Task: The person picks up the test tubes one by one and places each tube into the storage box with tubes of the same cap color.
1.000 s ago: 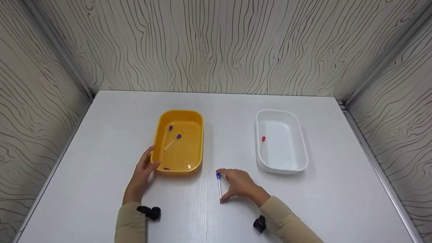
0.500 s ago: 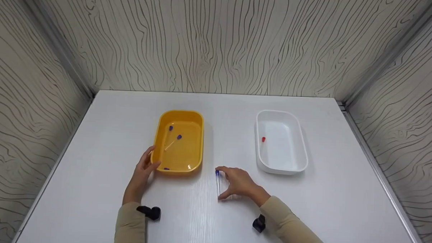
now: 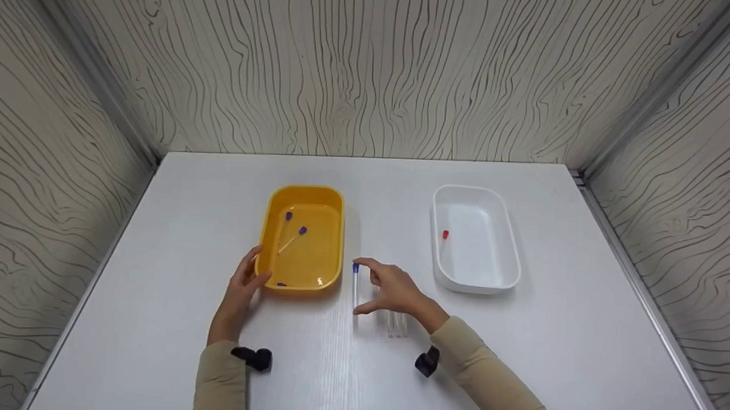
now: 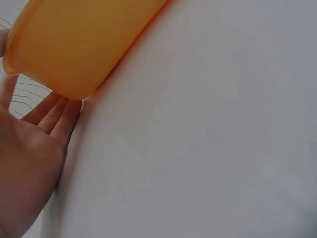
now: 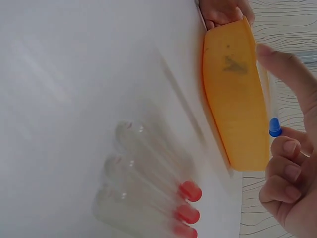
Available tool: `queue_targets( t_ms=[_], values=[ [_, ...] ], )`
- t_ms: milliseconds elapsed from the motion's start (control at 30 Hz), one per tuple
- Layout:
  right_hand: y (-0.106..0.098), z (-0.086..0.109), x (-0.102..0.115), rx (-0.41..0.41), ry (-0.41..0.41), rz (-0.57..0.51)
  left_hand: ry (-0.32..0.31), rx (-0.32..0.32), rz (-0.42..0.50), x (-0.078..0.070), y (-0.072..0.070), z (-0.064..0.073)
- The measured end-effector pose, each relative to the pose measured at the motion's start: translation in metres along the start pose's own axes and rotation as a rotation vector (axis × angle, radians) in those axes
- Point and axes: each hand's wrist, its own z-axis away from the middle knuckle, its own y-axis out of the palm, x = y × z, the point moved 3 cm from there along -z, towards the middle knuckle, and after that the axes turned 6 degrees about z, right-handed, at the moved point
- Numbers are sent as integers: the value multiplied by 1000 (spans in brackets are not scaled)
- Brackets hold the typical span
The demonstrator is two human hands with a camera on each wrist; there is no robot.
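Note:
My right hand (image 3: pixel 395 289) holds a clear test tube with a blue cap (image 3: pixel 355 286) lengthwise, thumb at its bottom end and index finger at the cap. In the right wrist view this blue cap (image 5: pixel 275 127) shows beside the index finger, and the other fingers are curled without touching the tube. My left hand (image 3: pixel 242 284) grips the near left corner of the yellow tray (image 3: pixel 342 243), thumb at the rim and fingers along the outer wall. Inside that tray lie several blue-capped tubes, one with its cap (image 3: pixel 302 230) near the middle.
On the table, partly beneath my right hand, lie clear tubes (image 3: pixel 397 327); the right wrist view shows their red caps (image 5: pixel 190 191). A white tray (image 3: pixel 509 246) to the right contains a tube with a red cap (image 3: pixel 445 234). Patterned walls (image 3: pixel 345 71) enclose the table.
My right hand has lifted the blue-capped test tube and moved it forward and left towards the yellow tray, uncovering the clear tubes below. The left hand has stayed put.

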Motion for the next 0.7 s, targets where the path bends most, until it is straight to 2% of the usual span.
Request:
queue_targets(
  t_ms=[233, 500, 700],
  values=[
    [-3, -14, 9, -49, -85, -120, -1, -8, -9, -1, 1, 1],
    [0, -28, 16, -51, -116, -272, 34, -5, -3, -1, 1, 0],
    [5, -38, 20, -51, -133, -316, 24, -8, -25, 0, 0, -1]
  ],
)
